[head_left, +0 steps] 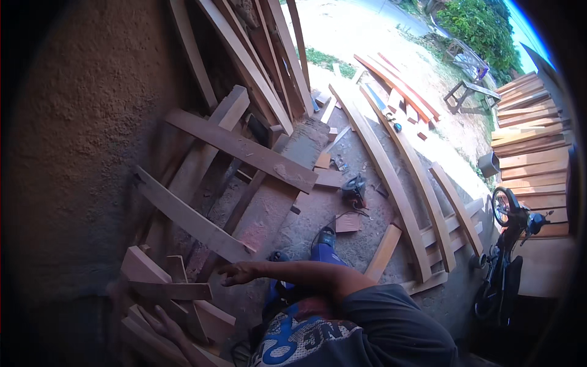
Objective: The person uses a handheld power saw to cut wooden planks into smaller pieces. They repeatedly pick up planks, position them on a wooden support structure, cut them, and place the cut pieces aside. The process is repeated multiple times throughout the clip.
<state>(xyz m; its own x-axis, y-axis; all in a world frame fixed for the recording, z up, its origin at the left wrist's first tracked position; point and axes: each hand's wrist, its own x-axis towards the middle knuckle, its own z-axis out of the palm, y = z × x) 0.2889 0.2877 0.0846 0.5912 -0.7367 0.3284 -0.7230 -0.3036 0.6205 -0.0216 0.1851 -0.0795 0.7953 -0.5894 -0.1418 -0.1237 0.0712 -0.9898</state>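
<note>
My left hand (162,327) lies at the lower left among a stack of short wooden boards (153,290). Its fingers are stretched along a board, and it does not appear to grip it. My right hand (238,273) reaches across my body to the left, its fingers apart and holding nothing. It hovers close to the stack and to the near end of a long plank (189,217). Another plank (244,150) lies across timbers beyond it, with pinkish sawdust on the surface below.
A dark corded power tool (353,191) sits on the floor among offcuts, ahead of my feet. Long beams (385,177) rest on cross pieces at the right. A motorcycle (504,263) stands farther right. Tall planks (244,55) lean by the rough wall (92,134).
</note>
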